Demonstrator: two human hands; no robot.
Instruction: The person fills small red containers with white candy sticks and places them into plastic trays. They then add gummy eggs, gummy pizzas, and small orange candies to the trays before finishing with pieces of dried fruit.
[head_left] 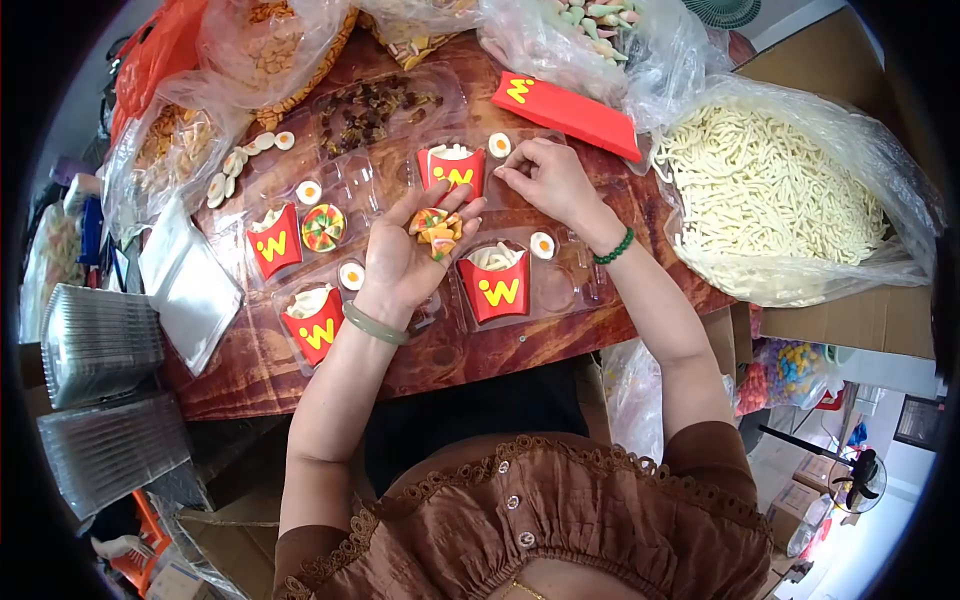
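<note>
My left hand (395, 250), palm up with fingers slightly curled, holds several small pizza-slice candies (436, 232). Over the upper right tray my right hand (550, 180) is closed in a pinch; whatever lies between its fingertips is too small to make out. Close to those fingertips sits a fried-egg candy (500, 146). Behind my left fingers, a red fries box (450, 172) with a yellow logo stands in its tray. Nearer me is another fries box (494, 285) beside an egg candy (542, 246). A round pizza candy (324, 228) lies in the left tray by a third fries box (274, 242).
A large bag of pale fry-shaped candies (780, 190) fills the right side. Flat red boxes (568, 115) lie at the back. Brown candies (380, 112) sit in a clear tray. Stacked plastic trays (100, 340) stand at the left, with egg candies (230, 175) along the table's left side.
</note>
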